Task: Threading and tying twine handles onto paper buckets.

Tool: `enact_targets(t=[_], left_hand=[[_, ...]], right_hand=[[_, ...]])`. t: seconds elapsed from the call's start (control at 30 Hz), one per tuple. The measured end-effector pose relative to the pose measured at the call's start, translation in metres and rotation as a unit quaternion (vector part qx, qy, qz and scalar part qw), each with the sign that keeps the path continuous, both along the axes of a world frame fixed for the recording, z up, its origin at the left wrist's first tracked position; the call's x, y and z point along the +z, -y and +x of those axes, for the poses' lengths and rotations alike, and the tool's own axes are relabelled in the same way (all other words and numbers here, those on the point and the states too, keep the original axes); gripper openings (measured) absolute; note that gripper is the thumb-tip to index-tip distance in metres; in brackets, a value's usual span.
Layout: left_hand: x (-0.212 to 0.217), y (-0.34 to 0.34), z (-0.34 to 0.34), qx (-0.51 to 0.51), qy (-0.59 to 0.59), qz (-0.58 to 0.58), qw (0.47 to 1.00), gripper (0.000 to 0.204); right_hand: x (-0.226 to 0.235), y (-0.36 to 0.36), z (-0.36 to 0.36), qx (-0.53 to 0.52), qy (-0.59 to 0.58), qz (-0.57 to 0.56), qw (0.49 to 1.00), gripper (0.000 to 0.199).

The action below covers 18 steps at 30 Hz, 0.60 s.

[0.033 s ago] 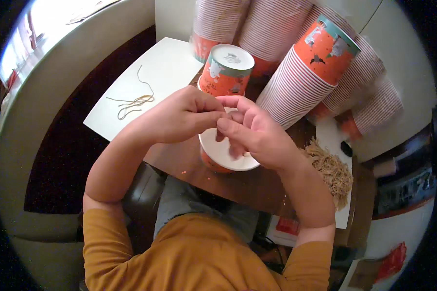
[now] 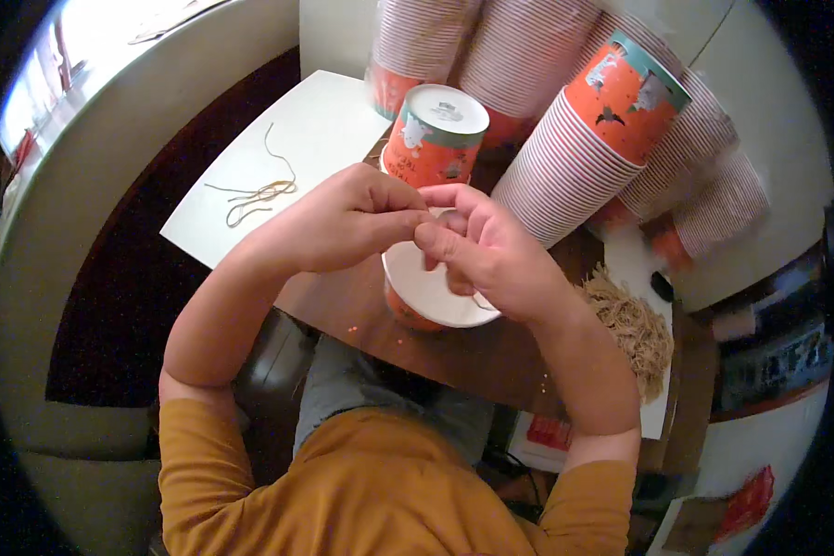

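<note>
My left hand (image 2: 357,224) and my right hand (image 2: 496,250) meet over an open orange paper tub (image 2: 408,313), thumbs and forefingers pinched together. What lies between the left fingertips is too small to make out. A short pale end of string (image 2: 483,304) shows under my right hand, against the tub's white inside. The right hand's lower fingers are curled inward. Just beyond my hands, an orange and green tub (image 2: 431,153) stands upside down, its white base up. Loose tan strings (image 2: 264,193) lie on a white board (image 2: 320,116) to the left.
A tall leaning stack of nested tubs (image 2: 570,157) stands at the right. Behind it are several plastic-wrapped stacks (image 2: 528,56). A tangled heap of tan string (image 2: 630,329) lies by my right forearm. The brown table's front edge (image 2: 417,367) is near my lap.
The lower fingers of my right hand have curled in slightly, and the string end by them shows more clearly. My hands otherwise keep their place.
</note>
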State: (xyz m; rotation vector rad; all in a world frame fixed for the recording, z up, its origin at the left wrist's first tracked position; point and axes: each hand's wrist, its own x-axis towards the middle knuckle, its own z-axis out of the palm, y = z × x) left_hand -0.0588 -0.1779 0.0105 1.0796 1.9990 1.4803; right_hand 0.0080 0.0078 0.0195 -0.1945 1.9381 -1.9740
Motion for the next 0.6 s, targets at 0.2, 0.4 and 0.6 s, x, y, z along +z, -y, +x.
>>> enact_targets(t=[0.2,0.4,0.6], left_hand=[[-0.052,0.016,-0.021,0.075,0.029,0.088,0.993,0.02],[-0.111,0.015,-0.007,0.162,0.05,0.04,0.985,0.024],[-0.102,0.01,0.0,0.168,0.04,0.058,0.983,0.024]], right_hand=[[-0.041,-0.017,-0.025,-0.074,-0.124,0.235,0.961,0.013],[-0.056,-0.014,-0.038,-0.034,-0.057,0.336,0.94,0.016],[-0.042,-0.018,-0.034,-0.092,-0.056,0.359,0.927,0.015]])
